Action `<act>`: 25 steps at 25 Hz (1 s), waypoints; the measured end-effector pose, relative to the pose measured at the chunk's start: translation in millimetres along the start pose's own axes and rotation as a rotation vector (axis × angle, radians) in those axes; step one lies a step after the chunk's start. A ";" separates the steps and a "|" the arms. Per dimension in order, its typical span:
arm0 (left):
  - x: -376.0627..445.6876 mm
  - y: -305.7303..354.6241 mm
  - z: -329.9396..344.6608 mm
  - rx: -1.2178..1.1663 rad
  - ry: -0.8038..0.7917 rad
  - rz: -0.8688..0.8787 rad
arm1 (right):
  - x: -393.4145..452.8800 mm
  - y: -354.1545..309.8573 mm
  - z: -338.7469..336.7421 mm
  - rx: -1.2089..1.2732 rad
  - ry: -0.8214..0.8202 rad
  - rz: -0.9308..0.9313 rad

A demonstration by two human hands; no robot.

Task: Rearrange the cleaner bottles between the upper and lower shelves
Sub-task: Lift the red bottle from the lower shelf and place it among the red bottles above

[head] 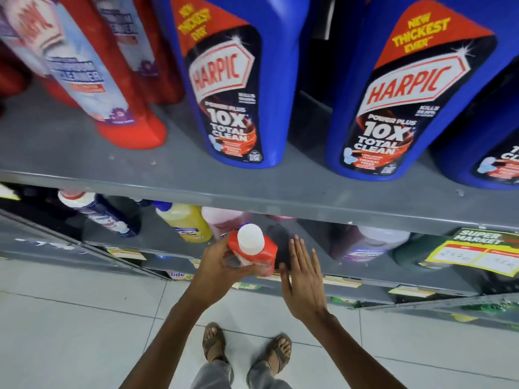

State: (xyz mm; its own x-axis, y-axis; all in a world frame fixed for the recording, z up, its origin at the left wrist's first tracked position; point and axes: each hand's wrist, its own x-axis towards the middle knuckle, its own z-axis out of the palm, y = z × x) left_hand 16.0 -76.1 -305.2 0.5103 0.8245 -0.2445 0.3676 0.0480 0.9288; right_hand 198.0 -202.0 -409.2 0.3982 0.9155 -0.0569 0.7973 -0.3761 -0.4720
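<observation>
My left hand (217,263) grips a red cleaner bottle with a white cap (252,247), held just in front of the lower shelf (174,255). My right hand (303,273) is flat and open, fingers apart, right beside the bottle on its right. On the upper shelf (196,181) stand two large blue Harpic bottles (233,88) (404,102) and red bathroom-cleaner bottles (92,71) to their left. On the lower shelf are a yellow bottle (185,223), a pink one (222,220) partly hidden behind the held bottle, and a dark blue one (104,214).
A purple bottle (368,242) and a dark green one (407,254) sit at the lower shelf's right, by a yellow price tag (474,256). A third blue bottle (486,153) is cut off at the right edge. Below are a white tiled floor (70,318) and my sandalled feet (247,349).
</observation>
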 end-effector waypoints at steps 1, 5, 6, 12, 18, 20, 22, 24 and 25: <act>-8.7 9.2 -16.4 0.005 -0.021 0.005 | -6.5 -14.3 -5.3 0.024 0.049 -0.049; -36.0 47.5 -95.7 -0.017 -0.024 0.021 | -26.1 -90.9 -35.7 0.202 0.271 -0.194; -41.9 56.3 -115.1 -0.022 -0.023 0.049 | -27.0 -112.5 -44.8 0.247 0.324 -0.241; -75.8 105.4 -243.2 -0.035 0.077 0.298 | -10.4 -255.6 -104.1 0.363 0.639 -0.628; -69.5 167.0 -335.7 -0.131 0.135 0.688 | 35.3 -351.7 -133.6 0.233 0.631 -0.554; -54.6 181.2 -357.0 -0.123 0.121 0.741 | 46.0 -365.0 -127.9 0.154 0.570 -0.469; -35.9 190.0 -370.1 -0.095 0.091 0.730 | 53.1 -372.2 -117.3 0.068 0.573 -0.429; -19.4 195.6 -374.4 -0.072 0.059 0.700 | 57.5 -375.8 -106.0 -0.029 0.624 -0.417; -12.8 198.1 -374.9 -0.061 0.051 0.687 | 59.4 -376.5 -101.1 -0.062 0.655 -0.413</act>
State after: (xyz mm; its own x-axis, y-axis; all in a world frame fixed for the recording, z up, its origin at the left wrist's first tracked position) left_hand -209.3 134.2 -13.6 0.5743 0.7048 0.4165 -0.0707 -0.4642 0.8829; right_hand -32.7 -20.4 -145.9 0.2348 0.7196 0.6534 0.9556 -0.0480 -0.2906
